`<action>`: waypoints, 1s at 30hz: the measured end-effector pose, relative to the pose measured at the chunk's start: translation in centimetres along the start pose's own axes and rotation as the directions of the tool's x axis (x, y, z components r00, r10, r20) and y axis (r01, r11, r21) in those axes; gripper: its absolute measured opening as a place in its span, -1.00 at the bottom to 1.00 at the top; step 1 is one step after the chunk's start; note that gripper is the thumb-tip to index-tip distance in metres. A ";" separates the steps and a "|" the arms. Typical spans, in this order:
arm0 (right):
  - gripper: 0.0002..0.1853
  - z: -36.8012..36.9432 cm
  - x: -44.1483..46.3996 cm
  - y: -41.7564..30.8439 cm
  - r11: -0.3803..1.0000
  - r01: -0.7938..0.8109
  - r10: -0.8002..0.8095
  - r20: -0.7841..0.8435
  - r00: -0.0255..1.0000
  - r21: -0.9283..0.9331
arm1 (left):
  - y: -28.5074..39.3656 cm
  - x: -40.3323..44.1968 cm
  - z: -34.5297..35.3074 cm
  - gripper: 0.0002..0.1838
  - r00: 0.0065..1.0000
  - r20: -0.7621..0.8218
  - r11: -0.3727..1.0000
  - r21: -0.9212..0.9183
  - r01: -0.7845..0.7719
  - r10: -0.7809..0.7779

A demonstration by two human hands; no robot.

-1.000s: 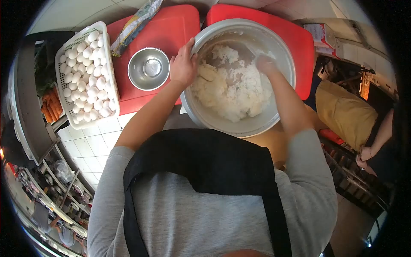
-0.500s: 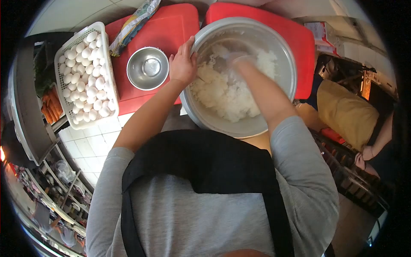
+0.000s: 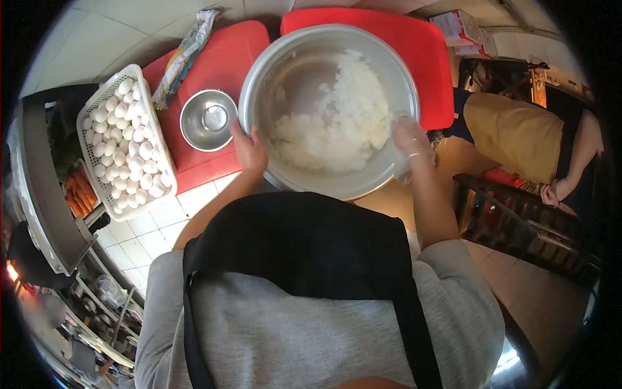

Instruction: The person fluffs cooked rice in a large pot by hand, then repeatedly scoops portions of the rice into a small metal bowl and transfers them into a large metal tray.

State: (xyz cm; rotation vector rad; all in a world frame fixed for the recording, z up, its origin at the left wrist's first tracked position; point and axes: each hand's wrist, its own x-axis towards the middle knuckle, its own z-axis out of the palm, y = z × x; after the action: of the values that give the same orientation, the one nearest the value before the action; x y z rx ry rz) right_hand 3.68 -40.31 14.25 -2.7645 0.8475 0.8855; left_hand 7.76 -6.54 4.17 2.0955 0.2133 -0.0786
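Observation:
A large metal basin (image 3: 285, 68) holds white cooked rice (image 3: 356, 104), heaped mostly along its right and lower sides. My left hand (image 3: 249, 150) grips the basin's left side, thumb and fingers at the rim. On the opposite side my right hand (image 3: 413, 144), in a clear plastic glove, is closed over the right rim. A small steel bowl (image 3: 194, 133) with nothing visible inside sits just left of my left hand.
Red lids or boards (image 3: 233, 55) lie under the bowl and behind the basin. At left stands a white plastic basket (image 3: 148, 104) full of eggs, near a crumpled packet (image 3: 188, 52) and carrots (image 3: 80, 194). Another person (image 3: 512, 136) in a tan apron is at the right.
My right hand has come out of the rice onto the basin's right rim. My left hand has slid lower along the left rim. The basin appears further left in view.

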 end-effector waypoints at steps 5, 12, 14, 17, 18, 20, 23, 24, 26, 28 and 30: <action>-0.63 -0.2 7.9 2.9 0.924 0.256 -0.200 0.211 0.957 -0.285 | 0.5 -2.5 1.0 -0.50 0.966 0.213 0.977 -0.120 0.175 -0.147; -0.74 0.5 11.9 2.9 0.952 0.051 -0.090 -0.116 0.989 -0.302 | 2.1 2.5 2.0 -0.55 0.979 0.181 0.994 0.040 -0.101 0.093; -0.76 0.0 11.5 0.0 0.901 0.182 -0.243 -0.111 0.964 -0.393 | 2.8 2.7 1.8 -0.54 0.980 0.172 0.994 0.029 -0.107 0.100; -0.77 1.7 14.2 -1.3 0.871 0.201 -0.257 -0.069 0.964 -0.448 | 2.6 2.4 2.1 -0.52 0.981 0.164 0.993 0.037 -0.112 0.104; -0.77 1.0 14.2 -2.0 0.856 0.220 -0.243 0.012 0.970 -0.469 | 2.4 2.5 2.3 -0.52 0.981 0.163 0.993 0.042 -0.114 0.106; -0.78 1.2 13.6 -2.2 0.830 0.286 -0.277 0.091 0.957 -0.479 | 2.6 2.7 2.4 -0.52 0.979 0.183 0.991 0.084 -0.106 0.089; -0.80 2.3 11.6 -2.7 0.825 0.361 -0.354 0.100 0.930 -0.436 | 3.5 3.6 2.9 -0.56 0.976 0.168 0.989 0.028 -0.145 0.139; -0.80 3.0 10.6 -2.9 0.827 0.379 -0.380 0.084 0.921 -0.416 | 4.3 4.6 3.3 -0.56 0.972 0.212 0.992 0.059 -0.113 0.098; -0.80 4.4 9.7 -4.0 0.780 0.506 -0.508 0.099 0.856 -0.369 | 5.6 6.7 4.2 -0.57 0.956 0.293 0.991 0.126 -0.050 0.011; -0.77 7.1 6.3 -6.9 0.862 0.496 -0.498 0.005 0.867 -0.108 | 7.3 7.4 5.4 -0.57 0.952 0.297 0.989 0.098 -0.113 0.080; -0.75 9.5 4.3 -8.5 0.899 0.438 -0.434 -0.094 0.896 0.029 | 8.3 8.3 5.8 -0.56 0.947 0.299 0.984 0.090 -0.155 0.121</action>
State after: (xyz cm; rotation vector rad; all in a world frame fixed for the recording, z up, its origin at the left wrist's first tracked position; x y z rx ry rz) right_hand 6.41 -32.69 3.52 -2.7899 0.2257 0.6538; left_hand 17.59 -14.69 7.03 2.1732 -0.1203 -0.3208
